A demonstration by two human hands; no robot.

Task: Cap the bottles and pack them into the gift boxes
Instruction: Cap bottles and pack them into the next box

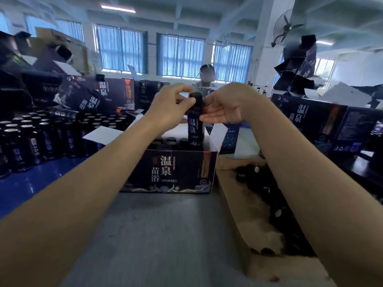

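A dark bottle (pixel 195 129) with white characters stands upright in the right end of an open dark gift box (pixel 172 172) at the middle of the table. A black cap (pixel 195 98) sits on its top. My left hand (pixel 172 104) pinches the cap from the left with thumb and fingers. My right hand (pixel 223 106) lies against the bottle's neck from the right, fingers straight, palm up. Other capped bottles show inside the box behind its front wall.
Several uncapped dark bottles (pixel 31 139) stand in rows at the left on the blue surface. A brown carton of loose black caps (pixel 267 193) lies at the right under my forearm. Stacked gift boxes (pixel 323 119) ring the table; a person sits opposite.
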